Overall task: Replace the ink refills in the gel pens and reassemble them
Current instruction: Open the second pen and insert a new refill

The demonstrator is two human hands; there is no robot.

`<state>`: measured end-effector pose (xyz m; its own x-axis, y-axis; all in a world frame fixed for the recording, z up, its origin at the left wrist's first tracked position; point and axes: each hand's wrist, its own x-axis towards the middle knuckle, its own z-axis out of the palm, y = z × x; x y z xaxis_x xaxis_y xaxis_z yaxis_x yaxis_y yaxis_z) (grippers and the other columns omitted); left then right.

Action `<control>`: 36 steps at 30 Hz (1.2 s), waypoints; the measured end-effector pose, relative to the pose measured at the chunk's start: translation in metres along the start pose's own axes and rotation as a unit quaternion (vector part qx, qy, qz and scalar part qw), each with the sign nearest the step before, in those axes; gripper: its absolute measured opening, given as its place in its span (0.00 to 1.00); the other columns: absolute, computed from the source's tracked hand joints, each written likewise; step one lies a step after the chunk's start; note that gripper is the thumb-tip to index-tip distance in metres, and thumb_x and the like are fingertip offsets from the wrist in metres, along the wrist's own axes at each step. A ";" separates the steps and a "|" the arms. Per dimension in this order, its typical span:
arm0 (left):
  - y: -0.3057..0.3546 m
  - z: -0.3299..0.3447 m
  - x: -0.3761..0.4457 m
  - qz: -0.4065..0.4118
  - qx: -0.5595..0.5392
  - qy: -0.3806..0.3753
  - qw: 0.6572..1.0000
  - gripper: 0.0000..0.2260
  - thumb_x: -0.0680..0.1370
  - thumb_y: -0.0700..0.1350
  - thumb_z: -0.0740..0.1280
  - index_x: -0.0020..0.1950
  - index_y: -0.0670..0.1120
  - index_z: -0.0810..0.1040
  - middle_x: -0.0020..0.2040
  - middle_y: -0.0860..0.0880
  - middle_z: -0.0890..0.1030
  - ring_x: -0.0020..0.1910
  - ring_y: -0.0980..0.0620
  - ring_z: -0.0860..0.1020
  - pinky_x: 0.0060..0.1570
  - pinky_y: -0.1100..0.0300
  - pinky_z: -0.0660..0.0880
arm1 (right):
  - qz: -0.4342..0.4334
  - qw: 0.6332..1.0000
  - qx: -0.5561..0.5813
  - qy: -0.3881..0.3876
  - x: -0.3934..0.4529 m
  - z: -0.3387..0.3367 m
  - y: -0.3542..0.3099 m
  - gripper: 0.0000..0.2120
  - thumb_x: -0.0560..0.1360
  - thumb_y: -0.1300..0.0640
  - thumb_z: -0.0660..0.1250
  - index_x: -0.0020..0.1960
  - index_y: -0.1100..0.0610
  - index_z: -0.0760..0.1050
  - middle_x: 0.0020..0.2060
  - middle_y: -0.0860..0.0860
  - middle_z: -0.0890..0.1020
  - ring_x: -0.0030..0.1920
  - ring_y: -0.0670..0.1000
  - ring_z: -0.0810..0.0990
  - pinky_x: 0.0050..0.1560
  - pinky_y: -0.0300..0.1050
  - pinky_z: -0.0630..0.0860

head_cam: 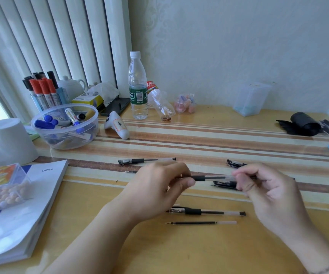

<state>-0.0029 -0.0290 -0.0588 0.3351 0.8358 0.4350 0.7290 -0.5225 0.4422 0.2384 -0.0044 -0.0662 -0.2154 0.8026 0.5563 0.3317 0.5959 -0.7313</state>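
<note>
I hold one clear gel pen [215, 177] level above the desk. My left hand [159, 190] pinches its black grip end. My right hand [264, 186] pinches the clear barrel's other end. Another capped gel pen [146, 160] lies beyond my left hand. Below my hands lie an assembled gel pen [207, 212] and a loose ink refill [200, 222]. More pen parts [226, 184] lie under the held pen, partly hidden, and a black cap [235, 164] shows behind my right hand.
A plastic bowl of markers [64, 127] and a marker cup [44, 95] stand at the left. A book [31, 204] with a clear box of beads [3, 186] lies at the front left. A water bottle [137, 86], a black roll [304, 123] and a clear container [250, 99] stand further back.
</note>
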 end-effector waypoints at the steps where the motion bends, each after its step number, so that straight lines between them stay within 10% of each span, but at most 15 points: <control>1: -0.001 -0.001 0.000 0.004 0.006 0.017 1.000 0.09 0.79 0.55 0.61 0.46 0.52 0.76 0.35 0.57 0.74 0.34 0.56 0.72 0.32 0.59 0.70 | 0.013 1.000 0.004 0.002 0.001 -0.002 0.001 0.07 0.75 0.50 0.65 0.43 0.49 0.81 0.34 0.45 0.82 0.35 0.47 0.80 0.34 0.34 0.75; 6: -0.001 0.003 0.001 0.023 0.031 0.042 0.998 0.15 0.80 0.54 0.58 0.41 0.48 0.78 0.34 0.55 0.73 0.33 0.56 0.70 0.30 0.56 0.70 | 0.061 0.991 -0.046 -0.108 -0.004 0.000 0.003 0.17 0.75 0.35 0.60 0.43 0.42 0.83 0.25 0.52 0.81 0.24 0.51 0.77 0.32 0.35 0.72; 10: -0.001 0.005 0.001 0.010 0.012 0.026 1.000 0.18 0.81 0.54 0.56 0.34 0.49 0.69 0.30 0.53 0.68 0.31 0.52 0.68 0.30 0.51 0.70 | -0.002 0.993 -0.098 -0.060 -0.001 0.002 -0.007 0.05 0.75 0.46 0.66 0.42 0.41 0.81 0.41 0.33 0.83 0.40 0.34 0.81 0.40 0.27 0.75; 19: -0.001 0.007 0.002 -0.034 -0.088 -0.012 0.995 0.19 0.81 0.51 0.57 0.33 0.43 0.67 0.27 0.49 0.65 0.29 0.49 0.64 0.31 0.52 0.65 | -0.081 0.993 -0.083 0.005 0.000 0.003 -0.002 0.05 0.64 0.62 0.75 0.35 0.59 0.79 0.35 0.48 0.80 0.38 0.46 0.79 0.37 0.40 0.74; 27: -0.001 0.006 0.004 -0.021 -0.103 0.018 0.994 0.19 0.81 0.53 0.59 0.35 0.44 0.72 0.28 0.50 0.70 0.31 0.51 0.68 0.32 0.55 0.67 | -0.015 0.982 -0.138 -0.131 -0.004 0.002 -0.005 0.23 0.74 0.31 0.53 0.42 0.42 0.82 0.21 0.40 0.74 0.22 0.43 0.72 0.24 0.35 0.67; 31: -0.001 0.004 0.003 -0.028 -0.102 -0.002 0.994 0.18 0.81 0.51 0.59 0.34 0.43 0.73 0.27 0.52 0.68 0.30 0.52 0.68 0.33 0.57 0.67 | -0.017 0.987 -0.146 -0.057 -0.003 0.002 -0.008 0.11 0.69 0.39 0.68 0.43 0.45 0.82 0.35 0.35 0.83 0.36 0.38 0.82 0.34 0.34 0.77; 36: -0.001 0.001 0.004 -0.045 -0.116 -0.011 0.992 0.17 0.81 0.51 0.62 0.35 0.45 0.76 0.25 0.54 0.65 0.26 0.55 0.65 0.28 0.64 0.62 | -0.017 0.979 -0.195 -0.053 -0.004 0.000 -0.011 0.08 0.66 0.41 0.69 0.41 0.43 0.75 0.44 0.39 0.79 0.29 0.49 0.76 0.31 0.39 0.72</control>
<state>-0.0018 -0.0251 -0.0589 0.2897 0.8826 0.3703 0.6001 -0.4689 0.6481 0.2349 -0.0139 -0.0601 -0.3192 0.7936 0.5180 0.6437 0.5827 -0.4961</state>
